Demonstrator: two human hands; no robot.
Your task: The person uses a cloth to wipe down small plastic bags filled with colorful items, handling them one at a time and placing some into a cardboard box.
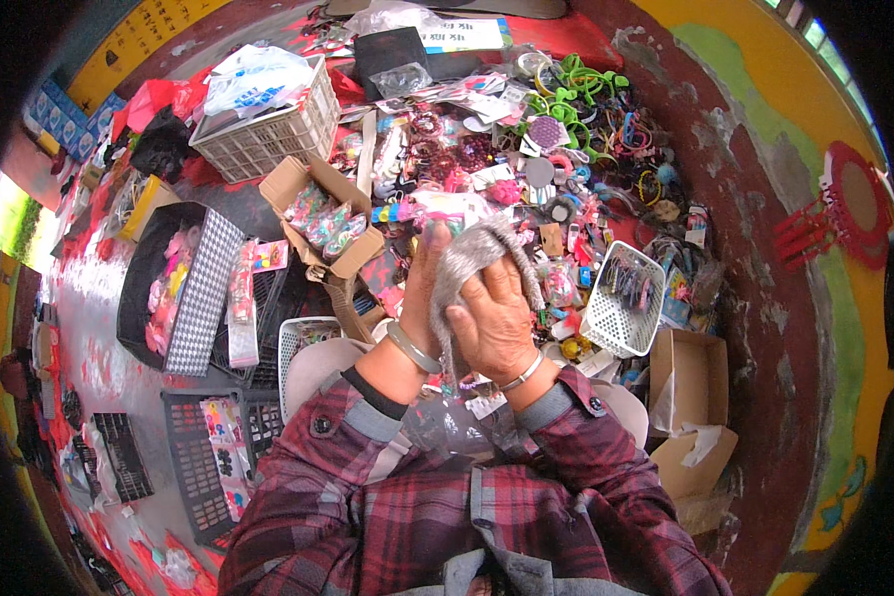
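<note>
A grey, fuzzy-looking cloth (460, 266) is pressed between my two hands, in front of my chest. My right hand (494, 323) lies over it with bent fingers, and a fold drapes past its fingertips. My left hand (422, 293) is upright against the cloth's left side; part of its fingers is blurred or covered. Bracelets circle both wrists. Beyond the hands spreads a heap of small hair accessories (447, 149), with green headband-like pieces (576, 94) at its far right.
To the left stand an open cardboard box (360, 260) of small packets and a black-and-white patterned box (207, 288). A white basket (621, 333) of clips sits right. Farther back is a beige crate (258, 134). An open carton (690, 382) and the wall (755, 298) border the right side.
</note>
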